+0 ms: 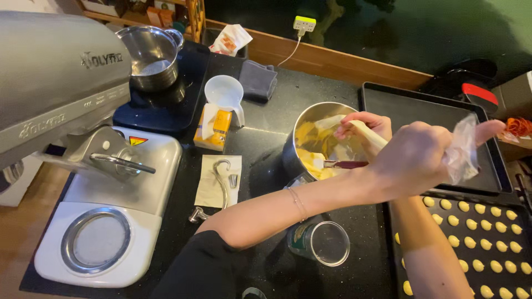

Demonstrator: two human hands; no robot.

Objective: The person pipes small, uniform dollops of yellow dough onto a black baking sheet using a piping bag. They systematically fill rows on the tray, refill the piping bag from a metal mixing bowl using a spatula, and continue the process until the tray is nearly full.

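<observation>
1. Where the view begins nearest us, a clear glass jar [320, 242] stands upright on the black counter [266, 166], just under our left forearm, and a dark tray of small yellow dough rounds [487, 232] lies at the near right.
2. Our left hand [413, 158] crosses to the right and is closed around a clear plastic piping bag [461, 149], bunching it in its grip; the bag's crumpled end sticks out to the right, over the trays.
3. Just beyond, our right hand [366, 127] is wrapped round the pale handle of a spatula [346, 158]. Its long axis runs from upper right down to lower left, with the blade pointing down-left into the bowl.
4. The steel mixing bowl [302, 124] holds yellow batter [310, 144] and stands on the counter left of an empty dark tray [421, 111].
5. To the left, a dough hook [221, 180] lies on a paper sheet beside the white stand mixer [105, 216].
6. Farthest off, a steel pot [152, 55] sits on a dark cooktop, with a clear measuring cup [223, 93] near it.
</observation>
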